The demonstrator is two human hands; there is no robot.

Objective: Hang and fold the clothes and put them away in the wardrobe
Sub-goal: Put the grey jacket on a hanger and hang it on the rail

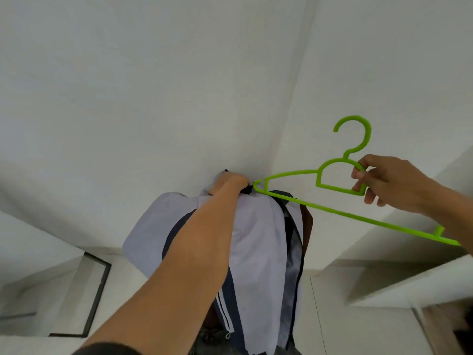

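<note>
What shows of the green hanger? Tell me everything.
The hanger is bright green, plastic by its look, thin: a round hook on top, an arched window below, a straight bottom bar and small pegs near the ends. It is held in the air, tilted down to the right. The right hand grips the arch. Its left tip reaches the top of the pale jacket, beside the left hand.
</note>
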